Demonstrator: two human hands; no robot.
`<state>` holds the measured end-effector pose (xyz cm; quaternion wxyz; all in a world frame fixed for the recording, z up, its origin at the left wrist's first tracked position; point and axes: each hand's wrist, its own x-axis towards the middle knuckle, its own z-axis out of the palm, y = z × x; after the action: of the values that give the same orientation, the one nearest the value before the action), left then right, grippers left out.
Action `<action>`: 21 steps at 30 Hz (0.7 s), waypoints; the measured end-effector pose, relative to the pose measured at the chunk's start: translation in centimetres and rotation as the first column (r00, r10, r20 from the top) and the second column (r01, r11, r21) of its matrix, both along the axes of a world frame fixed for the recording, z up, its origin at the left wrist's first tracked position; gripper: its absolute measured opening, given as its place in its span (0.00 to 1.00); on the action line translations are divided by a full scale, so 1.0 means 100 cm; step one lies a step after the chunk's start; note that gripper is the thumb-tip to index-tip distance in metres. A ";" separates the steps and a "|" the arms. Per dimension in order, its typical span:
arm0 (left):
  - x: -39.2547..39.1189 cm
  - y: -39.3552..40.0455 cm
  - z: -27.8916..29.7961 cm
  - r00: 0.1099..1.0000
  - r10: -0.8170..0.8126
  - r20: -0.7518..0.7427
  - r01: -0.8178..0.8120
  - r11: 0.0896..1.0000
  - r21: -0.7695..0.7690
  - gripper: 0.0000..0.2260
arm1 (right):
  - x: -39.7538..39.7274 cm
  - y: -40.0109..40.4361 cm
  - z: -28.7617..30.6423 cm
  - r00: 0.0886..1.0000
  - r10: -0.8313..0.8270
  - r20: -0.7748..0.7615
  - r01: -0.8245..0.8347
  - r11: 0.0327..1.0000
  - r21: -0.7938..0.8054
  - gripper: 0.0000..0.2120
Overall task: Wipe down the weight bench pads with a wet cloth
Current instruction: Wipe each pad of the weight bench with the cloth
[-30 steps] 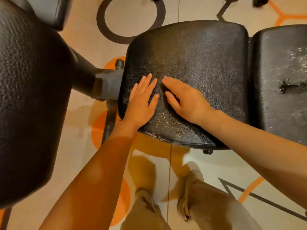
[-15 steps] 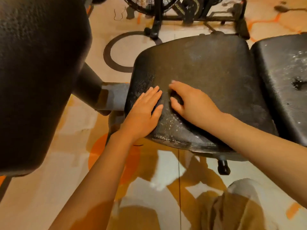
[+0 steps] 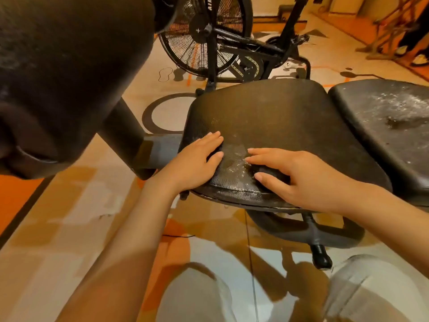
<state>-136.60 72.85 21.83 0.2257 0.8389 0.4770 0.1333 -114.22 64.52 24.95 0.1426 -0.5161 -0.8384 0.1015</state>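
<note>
**Bench seat pad: two hands flat on near edge**

Black textured seat pad, wet sheen and droplets near front edge. Left hand flat on left front corner, right hand flat just beside it, fingers spread, something dark under the palm. Second pad adjoining at right, speckled white, dark torn patch. Glossy orange-patterned floor underneath.

black seat pad, wet front edge
</note>
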 end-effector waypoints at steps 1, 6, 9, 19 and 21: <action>-0.004 0.000 0.000 1.000 -0.011 -0.002 0.011 1.000 -0.009 0.23 | -0.001 -0.001 0.001 1.000 -0.003 0.001 0.003 1.000 -0.015 0.21; -0.011 -0.003 -0.008 1.000 -0.022 0.020 0.021 0.998 0.067 0.22 | -0.017 0.029 -0.005 0.998 -0.043 0.038 0.042 0.999 0.024 0.18; -0.013 -0.002 -0.012 0.999 -0.020 0.048 0.016 0.997 0.081 0.23 | -0.030 0.078 -0.012 0.992 -0.102 0.069 0.099 0.994 0.050 0.17; -0.022 0.002 -0.016 0.994 -0.067 0.092 0.061 0.996 0.061 0.23 | -0.026 0.031 -0.004 0.999 0.013 0.040 -0.014 1.000 0.024 0.24; -0.023 0.002 -0.017 0.993 -0.081 0.088 0.075 0.995 0.070 0.23 | -0.019 0.005 -0.002 0.998 0.051 0.036 -0.051 0.999 -0.008 0.25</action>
<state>-138.91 73.09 20.15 0.2240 0.8572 0.4282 0.1781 -116.15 64.99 24.80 0.1229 -0.4968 -0.8534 0.0988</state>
